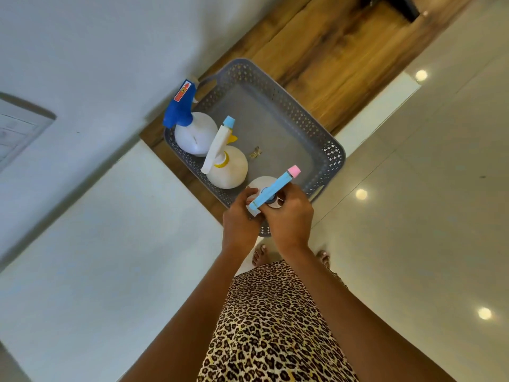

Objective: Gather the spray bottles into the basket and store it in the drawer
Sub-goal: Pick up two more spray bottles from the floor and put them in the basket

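A grey perforated basket (325, 150) sits on a wooden surface (330, 51). Inside it, along its left wall, stand a white spray bottle with a dark blue head (192, 130) and a white spray bottle with a white head, yellow collar and light blue nozzle (228, 166). A third white bottle with a light blue head and pink nozzle (272, 188) is at the basket's near corner, held by both hands. My left hand (239, 216) grips its side and my right hand (289, 213) wraps its neck. The bottle's body is mostly hidden by my fingers.
A small crumpled scrap (255, 153) lies on the basket's floor. White cabinet faces (82, 244) flank the wood on the left. Glossy tiled floor (427, 216) lies to the right, and my bare feet (260, 253) are below the basket.
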Tool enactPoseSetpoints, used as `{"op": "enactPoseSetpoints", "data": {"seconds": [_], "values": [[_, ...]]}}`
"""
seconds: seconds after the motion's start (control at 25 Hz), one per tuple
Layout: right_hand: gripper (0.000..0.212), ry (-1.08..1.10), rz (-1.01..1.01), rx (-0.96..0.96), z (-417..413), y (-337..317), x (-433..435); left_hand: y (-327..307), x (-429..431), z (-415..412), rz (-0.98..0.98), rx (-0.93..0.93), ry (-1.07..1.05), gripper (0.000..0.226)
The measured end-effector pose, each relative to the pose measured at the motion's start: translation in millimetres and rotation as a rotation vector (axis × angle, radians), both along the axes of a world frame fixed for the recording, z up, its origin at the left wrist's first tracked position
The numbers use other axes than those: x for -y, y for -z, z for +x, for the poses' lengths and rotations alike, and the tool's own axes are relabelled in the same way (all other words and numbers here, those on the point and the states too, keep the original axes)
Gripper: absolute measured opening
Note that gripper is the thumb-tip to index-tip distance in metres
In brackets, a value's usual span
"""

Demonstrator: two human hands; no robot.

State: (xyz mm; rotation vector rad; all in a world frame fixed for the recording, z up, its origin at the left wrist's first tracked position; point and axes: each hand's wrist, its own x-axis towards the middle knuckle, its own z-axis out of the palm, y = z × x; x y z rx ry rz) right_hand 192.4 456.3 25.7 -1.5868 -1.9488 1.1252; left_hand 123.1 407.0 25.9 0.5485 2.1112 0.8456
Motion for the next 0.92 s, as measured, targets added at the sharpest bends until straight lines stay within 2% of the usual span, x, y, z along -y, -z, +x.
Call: {"op": "enactPoseSetpoints", "data": {"seconds": [0.2,0.44,0.6,0.76,0.92], "values": [[0.051,0.031,-0.024,0.023,14.0,-14.1,6.3,-22.8,9.0,3.4,0.016,-0.055,0.023,0.049],[0.048,0.15,0.005,-0.019,64.1,-53.7,15.5,-78.6,18.4,16.7,0.174,-0.301,0.133,0.062],[0.039,0.288,0.052,0.011,129.6,-93.0,17.8,-116.7,-9.2,58.7,0.302,-0.475,0.501,0.055],[0.034,0.549,0.133,0.099,225.8,-124.3,34.2,-137.8,-41.1,141.0,0.402,-0.46,0.856,0.049],[0.035,0.829,0.151,0.156,318.2,-142.7,88.5,-150.1,-40.1,241.1,0.552,-0.425,1.108,0.045]]}}
